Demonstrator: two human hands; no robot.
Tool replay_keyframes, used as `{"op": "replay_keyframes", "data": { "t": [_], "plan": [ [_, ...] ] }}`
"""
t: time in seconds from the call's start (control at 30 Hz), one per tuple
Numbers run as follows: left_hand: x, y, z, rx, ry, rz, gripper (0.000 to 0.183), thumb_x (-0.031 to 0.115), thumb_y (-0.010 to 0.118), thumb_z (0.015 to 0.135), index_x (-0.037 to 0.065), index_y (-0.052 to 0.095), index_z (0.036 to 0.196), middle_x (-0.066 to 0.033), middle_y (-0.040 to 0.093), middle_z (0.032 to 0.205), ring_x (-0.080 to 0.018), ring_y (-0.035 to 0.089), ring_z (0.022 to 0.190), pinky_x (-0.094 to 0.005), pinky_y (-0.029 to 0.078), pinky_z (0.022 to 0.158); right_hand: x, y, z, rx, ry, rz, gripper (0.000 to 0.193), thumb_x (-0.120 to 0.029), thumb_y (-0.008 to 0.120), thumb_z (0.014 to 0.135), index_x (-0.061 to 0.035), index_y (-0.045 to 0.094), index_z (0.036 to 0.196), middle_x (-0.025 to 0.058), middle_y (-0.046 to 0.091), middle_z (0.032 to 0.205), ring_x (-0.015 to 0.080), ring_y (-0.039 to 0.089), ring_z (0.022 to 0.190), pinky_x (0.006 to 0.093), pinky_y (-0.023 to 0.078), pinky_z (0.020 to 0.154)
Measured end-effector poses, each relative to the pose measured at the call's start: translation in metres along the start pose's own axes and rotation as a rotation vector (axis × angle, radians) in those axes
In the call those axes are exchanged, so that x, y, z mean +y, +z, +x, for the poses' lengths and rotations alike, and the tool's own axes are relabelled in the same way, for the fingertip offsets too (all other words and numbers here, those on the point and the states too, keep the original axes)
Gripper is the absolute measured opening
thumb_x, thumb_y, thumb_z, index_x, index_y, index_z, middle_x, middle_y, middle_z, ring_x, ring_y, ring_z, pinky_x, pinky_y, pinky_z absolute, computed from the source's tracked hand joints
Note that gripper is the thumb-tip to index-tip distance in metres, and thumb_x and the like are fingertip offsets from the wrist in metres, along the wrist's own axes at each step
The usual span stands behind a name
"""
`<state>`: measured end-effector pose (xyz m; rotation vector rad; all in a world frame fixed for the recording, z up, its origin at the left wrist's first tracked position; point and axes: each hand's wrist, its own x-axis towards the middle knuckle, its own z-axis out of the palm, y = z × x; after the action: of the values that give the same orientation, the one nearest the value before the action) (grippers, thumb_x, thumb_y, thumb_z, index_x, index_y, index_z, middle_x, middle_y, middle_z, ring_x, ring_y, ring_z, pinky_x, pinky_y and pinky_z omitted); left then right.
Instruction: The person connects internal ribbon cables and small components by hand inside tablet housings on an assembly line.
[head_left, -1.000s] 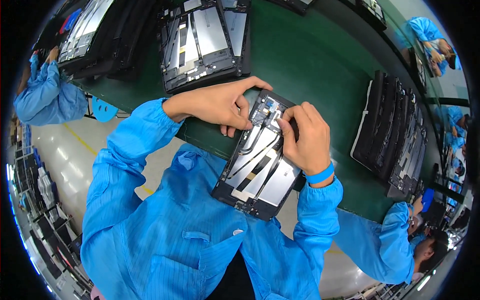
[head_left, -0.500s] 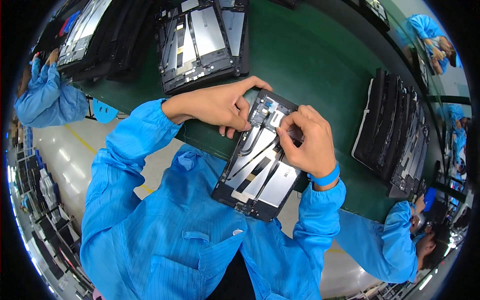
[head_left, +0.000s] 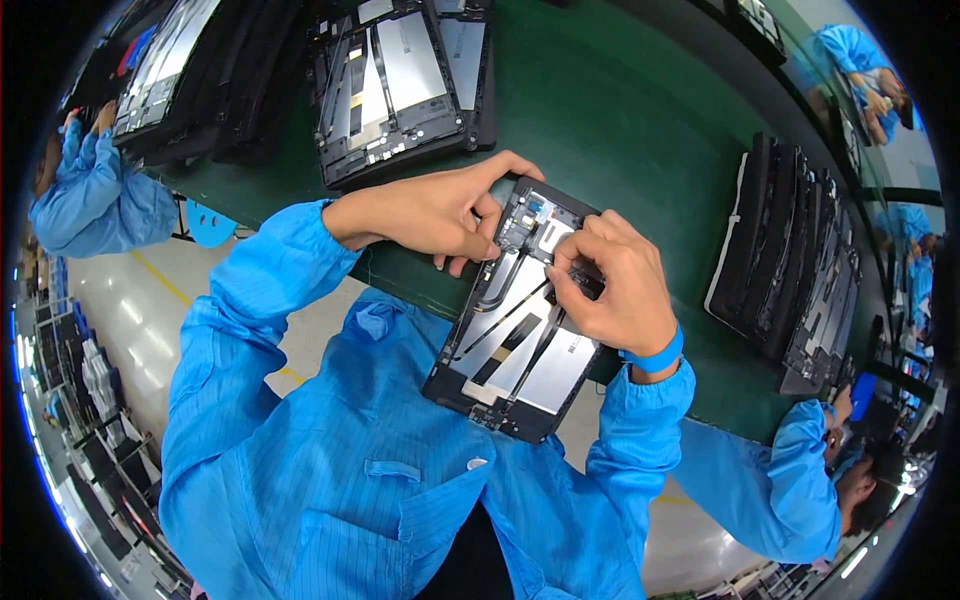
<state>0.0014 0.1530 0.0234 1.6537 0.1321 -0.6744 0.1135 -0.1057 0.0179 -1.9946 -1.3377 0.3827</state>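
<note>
An opened tablet (head_left: 571, 358) with its back off lies tilted before me, showing silver battery panels and dark flat cables. Its lower end overhangs the table's near edge, by my jacket. My left hand (head_left: 440, 212) holds the upper left edge, thumb on the frame and index finger stretched over the top corner. Over the tablet's upper right part, my right hand (head_left: 622, 285) has thumb and index finger pinched together. Their tips are at the upper end of a thin black cable (head_left: 500, 318). What lies between them is hidden.
On the green table (head_left: 620, 110), more opened tablets (head_left: 400, 90) are stacked beyond my left hand. A row of dark tablets (head_left: 780, 260) leans at the right, and another pile (head_left: 225, 90) stands far left. Co-workers in blue sit left (head_left: 105, 205) and right (head_left: 775, 490).
My right fingertips have shifted slightly left and down across the tablet, and that wrist has moved slightly right. The left hand and tablet stay nearly in place.
</note>
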Motion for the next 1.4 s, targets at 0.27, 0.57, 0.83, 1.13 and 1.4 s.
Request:
{"op": "replay_keyframes", "data": {
  "t": [0.27, 0.57, 0.83, 1.13, 1.4],
  "plan": [
    [-0.009, 0.017, -0.007, 0.150, 0.119, 0.049, 0.090, -0.007, 0.071, 0.096, 0.011, 0.029, 0.173, -0.0032, 0.063, 0.080, -0.0107, 0.066, 0.065, -0.0292, 0.047, 0.054, -0.002, -0.005, 0.001, -0.046, -0.019, -0.005, 0.008, -0.011, 0.081, 0.076, -0.0065, 0.077, 0.081, 0.0106, 0.066, 0.078, 0.0319, 0.061, 0.078, 0.0461, 0.048, 0.066],
    [-0.054, 0.078, -0.021, 0.755, 0.568, 0.414, 0.025, -0.003, 0.080, 0.092, 0.004, 0.081, 0.115, -0.0065, 0.068, 0.086, -0.0143, 0.065, 0.066, -0.0301, 0.048, 0.054, 0.003, -0.008, 0.000, -0.064, 0.041, 0.100, 0.008, -0.010, 0.081, 0.076, -0.0076, 0.076, 0.081, 0.0092, 0.063, 0.077, 0.0309, 0.058, 0.079, 0.0439, 0.044, 0.067],
    [-0.050, 0.089, -0.017, 0.921, 0.674, 0.687, 0.029, 0.001, 0.085, 0.083, 0.004, 0.081, 0.111, -0.0090, 0.070, 0.090, -0.0257, 0.069, 0.072, -0.0377, 0.055, 0.058, 0.000, -0.004, -0.004, -0.082, -0.020, 0.034, 0.007, -0.011, 0.081, 0.076, -0.0097, 0.078, 0.081, 0.0083, 0.062, 0.080, 0.0306, 0.057, 0.083, 0.0449, 0.044, 0.073],
    [-0.040, 0.093, -0.020, 0.878, 0.598, 0.749, 0.028, 0.007, 0.082, 0.087, 0.004, 0.077, 0.114, -0.0090, 0.066, 0.093, -0.0274, 0.070, 0.080, -0.0398, 0.058, 0.063, 0.001, -0.005, -0.006, -0.091, -0.040, 0.064, 0.009, -0.013, 0.085, 0.076, -0.0109, 0.078, 0.083, 0.0074, 0.058, 0.080, 0.0301, 0.054, 0.084, 0.0441, 0.041, 0.076],
    [-0.039, 0.084, -0.014, 0.861, 0.660, 0.831, 0.028, 0.005, 0.078, 0.085, 0.003, 0.073, 0.112, -0.0092, 0.063, 0.093, -0.0276, 0.066, 0.081, -0.0404, 0.055, 0.060, -0.004, -0.012, -0.036, 0.202, 0.032, 0.006, 0.014, -0.005, 0.087, 0.076, -0.0065, 0.076, 0.084, 0.0075, 0.050, 0.074, 0.0255, 0.048, 0.075, 0.0401, 0.037, 0.065]
  ]
}}
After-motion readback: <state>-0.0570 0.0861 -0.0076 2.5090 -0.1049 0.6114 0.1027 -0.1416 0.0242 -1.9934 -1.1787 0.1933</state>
